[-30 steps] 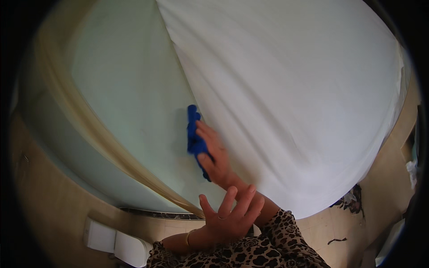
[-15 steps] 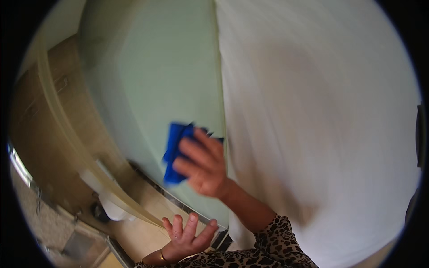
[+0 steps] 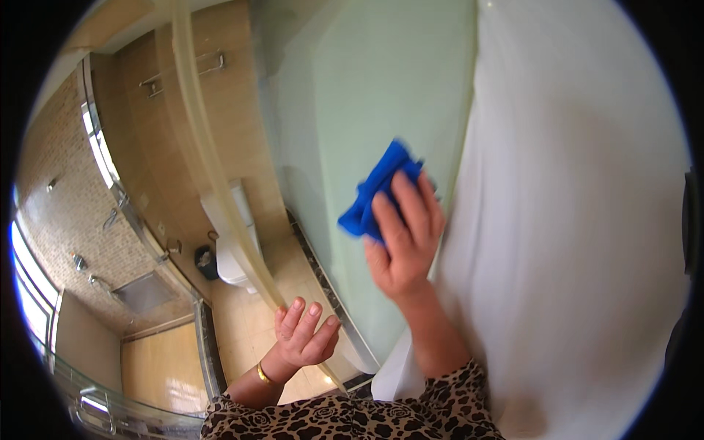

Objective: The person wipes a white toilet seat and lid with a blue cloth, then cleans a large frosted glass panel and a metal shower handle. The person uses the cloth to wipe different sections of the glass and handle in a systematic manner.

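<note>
blue, soft bunched cloth (image 3: 378, 192) is pressed by the right hand (image 3: 403, 238), fingers closed over it, against the smooth pale green glass panel (image 3: 367, 95). left hand (image 3: 302, 339) hangs spread, empty, near the white toilet (image 3: 229, 235).

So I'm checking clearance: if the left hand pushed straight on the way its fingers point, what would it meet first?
Probably the pale glass panel just ahead; the empty left hand points up toward it. Depth is unclear, so the tan frame strip could come first.
</note>
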Action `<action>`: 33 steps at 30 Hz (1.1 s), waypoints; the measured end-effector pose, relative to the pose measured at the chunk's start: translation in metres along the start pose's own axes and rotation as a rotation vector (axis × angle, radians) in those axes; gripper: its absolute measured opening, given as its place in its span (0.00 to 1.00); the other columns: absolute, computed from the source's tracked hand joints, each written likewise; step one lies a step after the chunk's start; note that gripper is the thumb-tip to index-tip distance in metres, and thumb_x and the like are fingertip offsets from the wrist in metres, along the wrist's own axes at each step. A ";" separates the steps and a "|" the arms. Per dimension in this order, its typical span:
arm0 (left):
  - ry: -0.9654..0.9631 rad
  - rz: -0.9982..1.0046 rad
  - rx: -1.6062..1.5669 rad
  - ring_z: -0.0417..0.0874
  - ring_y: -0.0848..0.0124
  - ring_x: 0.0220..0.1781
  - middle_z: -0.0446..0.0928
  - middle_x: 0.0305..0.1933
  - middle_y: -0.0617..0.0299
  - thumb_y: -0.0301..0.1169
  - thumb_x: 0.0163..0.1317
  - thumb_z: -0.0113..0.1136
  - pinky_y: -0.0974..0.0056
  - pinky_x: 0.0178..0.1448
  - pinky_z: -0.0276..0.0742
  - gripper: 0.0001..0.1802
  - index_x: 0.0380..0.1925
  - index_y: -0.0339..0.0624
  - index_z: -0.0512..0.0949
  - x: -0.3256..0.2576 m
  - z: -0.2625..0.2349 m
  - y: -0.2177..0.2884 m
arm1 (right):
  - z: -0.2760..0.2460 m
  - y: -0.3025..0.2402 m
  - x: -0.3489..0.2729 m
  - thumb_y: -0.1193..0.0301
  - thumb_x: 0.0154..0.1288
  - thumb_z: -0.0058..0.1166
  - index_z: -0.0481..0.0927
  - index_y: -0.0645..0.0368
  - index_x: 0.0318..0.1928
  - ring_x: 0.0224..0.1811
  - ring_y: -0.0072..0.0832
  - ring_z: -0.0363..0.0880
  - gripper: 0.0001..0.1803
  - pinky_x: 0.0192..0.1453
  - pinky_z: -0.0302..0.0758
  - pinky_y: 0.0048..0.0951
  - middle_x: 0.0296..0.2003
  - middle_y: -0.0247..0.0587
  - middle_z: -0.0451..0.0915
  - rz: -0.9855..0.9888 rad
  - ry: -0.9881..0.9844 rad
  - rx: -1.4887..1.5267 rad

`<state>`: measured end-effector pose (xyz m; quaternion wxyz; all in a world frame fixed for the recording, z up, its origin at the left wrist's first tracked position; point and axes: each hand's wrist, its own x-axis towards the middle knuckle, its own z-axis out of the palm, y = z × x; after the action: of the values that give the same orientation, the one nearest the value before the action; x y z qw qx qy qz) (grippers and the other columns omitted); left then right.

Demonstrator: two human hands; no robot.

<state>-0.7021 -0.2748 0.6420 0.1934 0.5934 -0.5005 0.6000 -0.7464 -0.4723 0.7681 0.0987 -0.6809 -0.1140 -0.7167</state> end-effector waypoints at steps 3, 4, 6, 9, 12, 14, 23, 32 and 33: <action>0.090 -0.005 -0.087 0.64 0.44 0.72 0.66 0.69 0.48 0.35 0.60 0.64 0.43 0.76 0.50 0.25 0.58 0.48 0.72 -0.003 0.005 0.002 | 0.008 -0.010 0.012 0.71 0.54 0.59 0.84 0.42 0.51 0.63 0.47 0.70 0.21 0.61 0.61 0.42 0.58 0.35 0.77 -0.135 -0.009 0.038; 0.097 0.007 -0.082 0.63 0.44 0.72 0.65 0.70 0.49 0.39 0.60 0.65 0.43 0.75 0.54 0.28 0.60 0.51 0.69 -0.004 0.004 0.002 | 0.008 -0.013 0.001 0.69 0.57 0.56 0.84 0.42 0.50 0.62 0.52 0.69 0.18 0.60 0.62 0.46 0.57 0.39 0.76 -0.243 -0.078 -0.005; 0.161 0.035 -0.125 0.64 0.45 0.71 0.66 0.69 0.50 0.40 0.61 0.65 0.44 0.73 0.58 0.27 0.59 0.52 0.69 -0.002 0.005 0.002 | 0.009 -0.029 -0.034 0.64 0.58 0.56 0.85 0.36 0.47 0.61 0.42 0.71 0.15 0.62 0.60 0.43 0.55 0.24 0.78 -0.257 -0.087 0.062; 0.214 0.061 -0.153 0.69 0.51 0.67 0.70 0.64 0.56 0.43 0.64 0.61 0.47 0.70 0.64 0.24 0.58 0.54 0.69 0.000 0.012 0.003 | -0.005 -0.041 -0.112 0.60 0.63 0.53 0.85 0.37 0.47 0.60 0.33 0.73 0.14 0.64 0.59 0.38 0.54 0.15 0.78 -0.225 -0.205 0.137; 0.200 0.055 -0.236 0.71 0.54 0.66 0.74 0.60 0.58 0.43 0.66 0.57 0.49 0.71 0.64 0.19 0.54 0.54 0.71 0.012 0.011 0.004 | -0.010 -0.045 -0.165 0.56 0.66 0.51 0.82 0.41 0.47 0.59 0.27 0.74 0.13 0.63 0.61 0.37 0.54 0.14 0.78 -0.220 -0.238 0.039; 0.138 0.067 -0.269 0.73 0.53 0.65 0.76 0.58 0.57 0.41 0.64 0.59 0.49 0.71 0.64 0.18 0.52 0.52 0.72 0.008 0.006 0.000 | -0.012 -0.035 -0.142 0.57 0.65 0.52 0.83 0.38 0.47 0.59 0.28 0.74 0.13 0.61 0.63 0.39 0.54 0.16 0.78 -0.328 -0.280 0.021; 0.047 0.093 -0.253 0.63 0.41 0.71 0.63 0.69 0.41 0.37 0.67 0.55 0.43 0.71 0.59 0.29 0.65 0.43 0.63 0.000 0.005 -0.008 | 0.009 -0.029 -0.076 0.69 0.53 0.57 0.84 0.44 0.49 0.61 0.48 0.71 0.20 0.55 0.65 0.46 0.57 0.39 0.77 0.011 0.033 0.015; -0.060 0.052 -0.149 0.74 0.54 0.64 0.79 0.57 0.52 0.32 0.60 0.61 0.51 0.74 0.51 0.12 0.44 0.46 0.78 0.015 0.004 0.002 | 0.003 -0.039 -0.169 0.66 0.60 0.54 0.82 0.45 0.45 0.63 0.46 0.70 0.12 0.63 0.63 0.51 0.55 0.35 0.77 -0.022 -0.109 -0.120; -0.081 0.055 -0.140 0.75 0.55 0.64 0.79 0.57 0.52 0.32 0.59 0.61 0.52 0.74 0.51 0.12 0.44 0.47 0.78 0.011 0.005 0.003 | -0.001 -0.026 -0.162 0.70 0.59 0.54 0.82 0.46 0.47 0.63 0.49 0.70 0.15 0.62 0.64 0.51 0.57 0.38 0.76 0.027 -0.111 -0.154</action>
<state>-0.7045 -0.2839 0.6502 0.1976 0.5884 -0.5648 0.5438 -0.7461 -0.4502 0.6055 0.0491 -0.7267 -0.0548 -0.6830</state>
